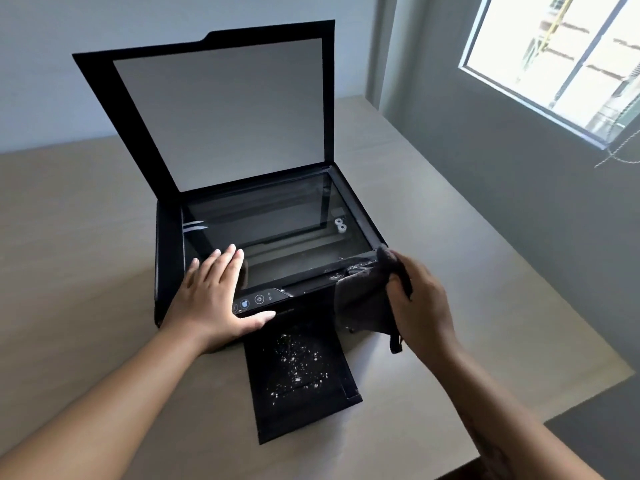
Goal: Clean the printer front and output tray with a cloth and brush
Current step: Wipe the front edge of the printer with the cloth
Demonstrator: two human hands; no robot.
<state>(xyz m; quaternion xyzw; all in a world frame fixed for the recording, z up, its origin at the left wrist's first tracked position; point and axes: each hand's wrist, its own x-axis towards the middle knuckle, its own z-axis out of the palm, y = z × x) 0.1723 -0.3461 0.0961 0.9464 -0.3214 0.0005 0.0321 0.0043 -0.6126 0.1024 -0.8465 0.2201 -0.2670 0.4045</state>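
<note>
Pinches soft, limp cloth in curled right hand at printer front, braces the probably light, slide-prone body with flat, straight-fingered left hand

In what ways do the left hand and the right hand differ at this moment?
The left hand lies flat with straight fingers; the right hand is curled. The left hand holds nothing and rests on the glass and the front left edge; the right hand grips a dark cloth at the front right corner. Both are at the front of the printer.
</note>
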